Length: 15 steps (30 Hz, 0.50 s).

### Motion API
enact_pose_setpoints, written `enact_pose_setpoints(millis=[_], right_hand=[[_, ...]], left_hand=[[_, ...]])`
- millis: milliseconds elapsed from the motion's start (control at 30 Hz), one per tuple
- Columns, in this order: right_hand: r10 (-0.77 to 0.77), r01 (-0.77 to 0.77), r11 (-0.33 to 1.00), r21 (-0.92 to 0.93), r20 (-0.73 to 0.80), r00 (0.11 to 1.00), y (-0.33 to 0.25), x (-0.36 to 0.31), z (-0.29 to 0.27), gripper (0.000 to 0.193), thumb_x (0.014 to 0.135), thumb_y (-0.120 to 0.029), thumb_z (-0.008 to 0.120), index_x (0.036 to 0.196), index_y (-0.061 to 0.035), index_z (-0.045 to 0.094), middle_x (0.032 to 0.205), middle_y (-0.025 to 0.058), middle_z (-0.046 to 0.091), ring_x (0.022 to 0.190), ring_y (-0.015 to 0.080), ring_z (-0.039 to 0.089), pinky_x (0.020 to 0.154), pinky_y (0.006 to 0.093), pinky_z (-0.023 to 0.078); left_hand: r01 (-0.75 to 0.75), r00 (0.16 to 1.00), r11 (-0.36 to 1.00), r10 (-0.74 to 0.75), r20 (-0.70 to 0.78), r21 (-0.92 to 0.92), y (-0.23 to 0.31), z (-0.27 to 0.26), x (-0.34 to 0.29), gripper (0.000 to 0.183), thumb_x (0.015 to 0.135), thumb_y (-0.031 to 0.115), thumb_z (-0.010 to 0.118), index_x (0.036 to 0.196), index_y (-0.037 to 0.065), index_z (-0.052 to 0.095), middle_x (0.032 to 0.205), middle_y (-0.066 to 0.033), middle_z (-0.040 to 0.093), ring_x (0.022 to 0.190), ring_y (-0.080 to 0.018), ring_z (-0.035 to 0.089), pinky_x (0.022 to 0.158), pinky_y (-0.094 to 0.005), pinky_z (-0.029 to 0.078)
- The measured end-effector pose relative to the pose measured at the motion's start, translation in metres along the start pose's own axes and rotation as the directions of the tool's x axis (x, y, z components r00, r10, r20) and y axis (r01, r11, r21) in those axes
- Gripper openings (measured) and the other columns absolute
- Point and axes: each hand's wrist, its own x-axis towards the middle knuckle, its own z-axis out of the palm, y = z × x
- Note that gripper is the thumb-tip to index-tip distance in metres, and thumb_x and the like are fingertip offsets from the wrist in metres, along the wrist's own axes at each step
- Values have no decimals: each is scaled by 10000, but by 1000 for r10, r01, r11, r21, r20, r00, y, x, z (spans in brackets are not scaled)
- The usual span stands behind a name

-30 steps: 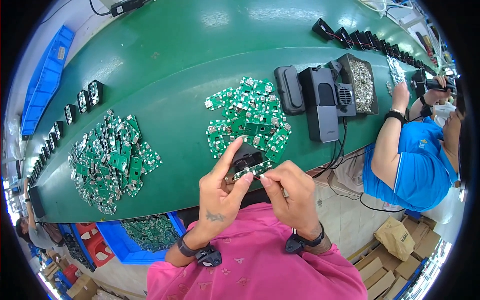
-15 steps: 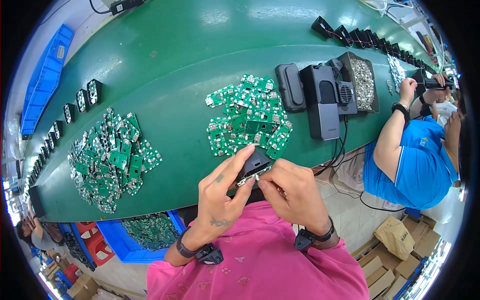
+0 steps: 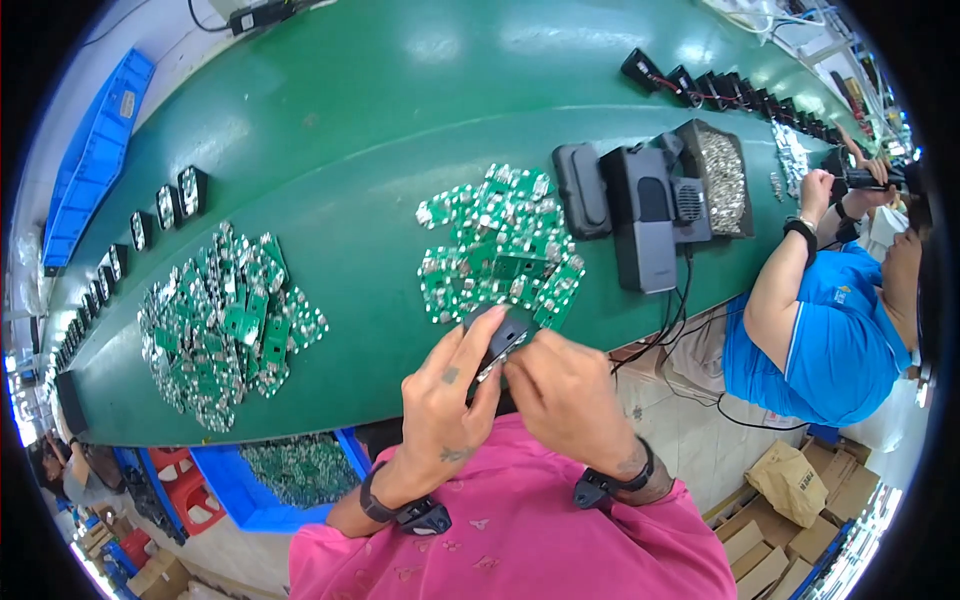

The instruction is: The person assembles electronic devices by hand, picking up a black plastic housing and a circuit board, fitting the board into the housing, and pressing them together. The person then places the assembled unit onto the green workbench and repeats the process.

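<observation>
My left hand (image 3: 447, 385) is closed around a small black plastic housing (image 3: 510, 335), held at the table's near edge in front of my chest. My right hand (image 3: 565, 385) is closed at the housing's right lower side, its fingertips pressed in and partly hidden behind the knuckles. Along the housing's lower edge shows a thin pale, metallic strip; I cannot make out what it is. Just beyond my hands lies a pile of green circuit boards (image 3: 500, 240). A larger heap of circuit boards (image 3: 225, 330) spreads out to the left.
A black box-shaped device (image 3: 640, 220) and a tray of small metal parts (image 3: 722, 175) stand right of the boards. Black housings with boards (image 3: 190, 190) line the left. A blue bin (image 3: 235, 490) sits below the table edge. A co-worker in blue (image 3: 820, 330) works at right.
The housing has tilted and turned in my left hand, showing more of its top. My right hand has shifted slightly left and rolled over. The view has moved a little.
</observation>
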Motion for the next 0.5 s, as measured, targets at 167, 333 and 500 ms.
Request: enact_pose_setpoints(millis=[167,333,500], right_hand=[[-13,12,1000,14,11,1000,8,-2,19,35,846,-12,652,876,-21,635,782,113,577,679,300,620,599,402,503],[94,-65,990,127,-238,967,-3,6,16,105,897,-90,688,930,1,648,801,110,624,611,238,628,555,346,504],[337,-275,836,475,-48,940,6,6,17,193,924,-122,696,1014,39,641,798,87,667,633,103,622,543,267,484]], left_hand=[[150,988,984,-153,-25,-100,-12,5,-6,504,851,-60,639,1345,23,580,1159,-176,673,975,-220,699,732,-295,590],[309,937,806,-350,14,-505,-8,-6,1,527,900,-52,618,1405,0,476,1171,-159,640,978,-209,689,733,-296,604],[363,930,672,-302,209,-645,-15,-14,2,549,850,-146,637,1364,-47,473,1235,-168,587,1000,-210,673,811,-327,631]])
